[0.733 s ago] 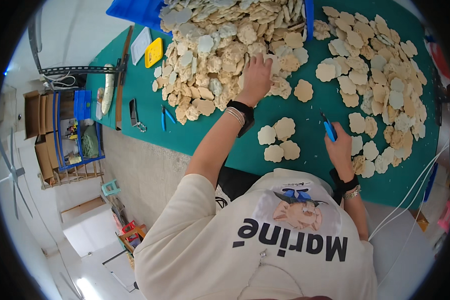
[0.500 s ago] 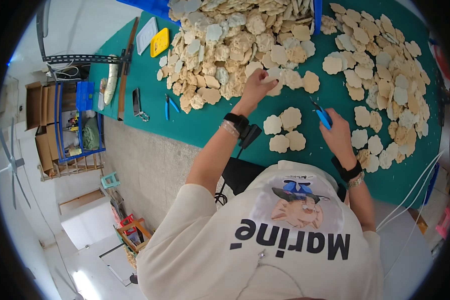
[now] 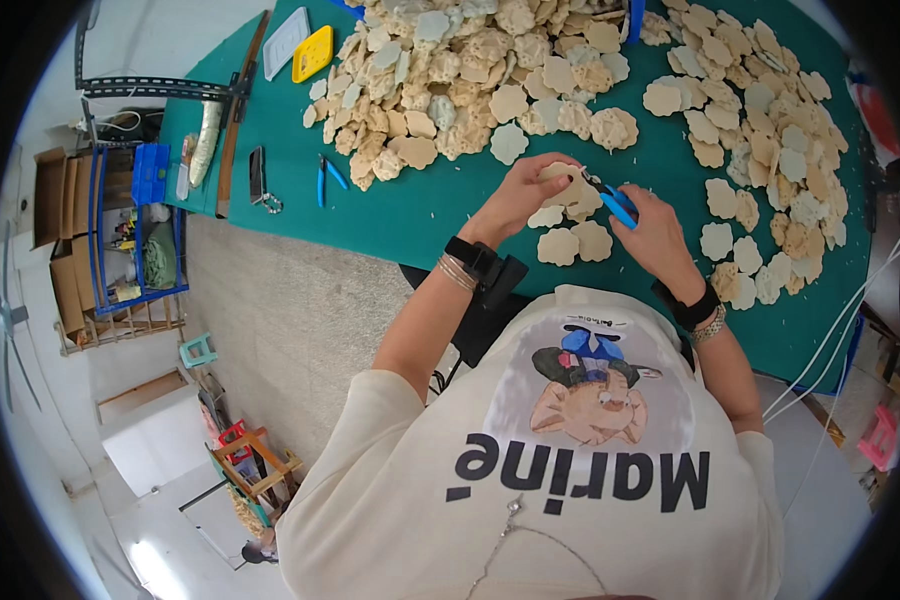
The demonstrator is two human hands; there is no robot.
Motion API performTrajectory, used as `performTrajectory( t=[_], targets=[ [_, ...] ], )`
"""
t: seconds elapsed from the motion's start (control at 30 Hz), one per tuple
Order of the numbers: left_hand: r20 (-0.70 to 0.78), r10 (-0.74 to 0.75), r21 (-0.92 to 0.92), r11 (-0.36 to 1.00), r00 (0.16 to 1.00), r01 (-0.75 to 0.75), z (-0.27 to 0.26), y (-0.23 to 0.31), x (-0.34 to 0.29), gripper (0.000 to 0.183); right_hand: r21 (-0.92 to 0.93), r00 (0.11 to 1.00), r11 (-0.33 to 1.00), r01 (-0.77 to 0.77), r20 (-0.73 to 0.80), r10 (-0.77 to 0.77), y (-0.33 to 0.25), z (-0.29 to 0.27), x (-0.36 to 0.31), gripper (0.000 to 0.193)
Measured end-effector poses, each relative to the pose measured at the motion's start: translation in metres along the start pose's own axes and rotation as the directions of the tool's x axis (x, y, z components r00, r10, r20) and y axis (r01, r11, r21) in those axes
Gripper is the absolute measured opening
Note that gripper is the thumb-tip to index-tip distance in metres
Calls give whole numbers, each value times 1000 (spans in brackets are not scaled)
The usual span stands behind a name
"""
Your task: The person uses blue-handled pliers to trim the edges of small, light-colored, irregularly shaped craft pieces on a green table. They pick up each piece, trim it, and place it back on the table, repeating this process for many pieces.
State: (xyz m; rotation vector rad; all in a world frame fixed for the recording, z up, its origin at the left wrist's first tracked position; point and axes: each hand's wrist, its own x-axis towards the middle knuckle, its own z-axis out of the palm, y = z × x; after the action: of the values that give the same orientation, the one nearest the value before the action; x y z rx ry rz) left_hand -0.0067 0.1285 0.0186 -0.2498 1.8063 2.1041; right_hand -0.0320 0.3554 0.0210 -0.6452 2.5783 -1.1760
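My left hand [image 3: 523, 200] pinches a beige, scalloped flat piece [image 3: 560, 183] above the green table [image 3: 420, 220]. My right hand [image 3: 656, 238] is wrapped round the blue handles of a pair of nippers [image 3: 620, 206]. Their dark jaws reach the right edge of the held piece; whether they bite into it is too small to tell. Just below my hands lies a small group of similar pieces [image 3: 558, 247], partly covered by the left hand and the held piece. A pale greenish piece [image 3: 509, 144] lies alone beyond my left hand.
A large heap of scalloped pieces [image 3: 450, 75] lies at the far middle, another spread [image 3: 770, 150] at the right. On the left are second blue-handled pliers [image 3: 322, 182], a phone [image 3: 258, 175], a yellow tray [image 3: 313, 55] and a white tray [image 3: 287, 43]. White cables [image 3: 820, 335] hang at the right edge.
My left hand has come back from the heap toward me, bringing a piece. My right hand has moved slightly left, so the nippers now meet that piece. The whole view has shifted a little.
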Motion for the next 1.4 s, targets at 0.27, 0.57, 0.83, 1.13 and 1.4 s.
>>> performTrajectory(
  t=[0.27,0.57,0.83,1.13,1.4],
  targets=[
    [50,13,-34,999,999,-12,2,7,-2,25,-63,999,998,16,-44,-19,-7,-2,-4,30],
    [46,-35,18,999,998,35,5,10,-2,23,-75,1000,997,-14,-24,13,-11,-6,-7,26],
    [136,-162,-175,967,977,184,3,6,9,23,-24,999,998,-49,-16,49,11,0,-3,21],
    [52,-14,460,888,999,-11,2,5,49,12,98,944,948,-304,-102,314,45,-10,1,23],
    [236,276,971,-18,932,-240,-20,12,108,57,124,908,908,-399,-82,410,62,-14,-3,24]
  ],
)
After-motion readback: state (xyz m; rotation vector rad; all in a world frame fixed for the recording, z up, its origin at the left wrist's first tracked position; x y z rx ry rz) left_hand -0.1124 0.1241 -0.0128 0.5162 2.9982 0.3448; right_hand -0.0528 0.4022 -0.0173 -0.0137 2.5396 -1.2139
